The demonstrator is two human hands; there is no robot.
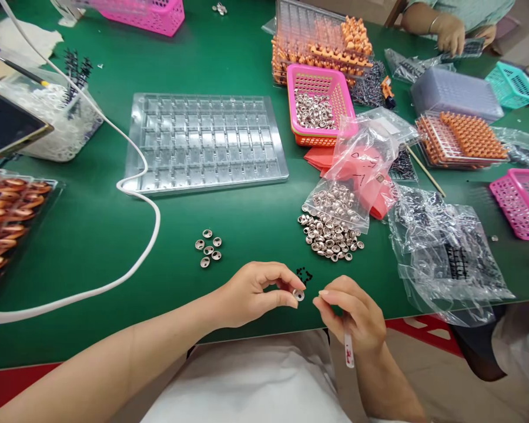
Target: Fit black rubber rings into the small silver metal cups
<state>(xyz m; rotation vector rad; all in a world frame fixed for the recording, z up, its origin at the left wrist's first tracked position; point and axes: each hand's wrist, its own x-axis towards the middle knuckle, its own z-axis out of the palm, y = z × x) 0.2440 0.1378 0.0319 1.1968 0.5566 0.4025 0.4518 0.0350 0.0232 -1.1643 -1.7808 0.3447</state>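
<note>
Between thumb and index finger, my left hand (258, 294) pinches a small silver ring-like part (298, 295) with a dark spot in its middle. Just to its right, my right hand (355, 314) has its fingertips pinched together, and a white stick with red marks (348, 349) passes through that hand; its tip is too small to make out. Tiny black pieces (304, 274) lie beyond my fingertips. Several silver parts (208, 250) form a small group left of my hands. A larger pile of them (332, 235) spills from a clear bag (357, 170).
A clear compartment tray (207, 144) lies at centre-left, with a white cable (156, 226) curving over its corner. A pink basket (349, 108) holds silver parts. Plastic bags (449, 258) lie right. Orange parts (9, 223) fill a left tray. Another person's hand (450, 34) is at top right.
</note>
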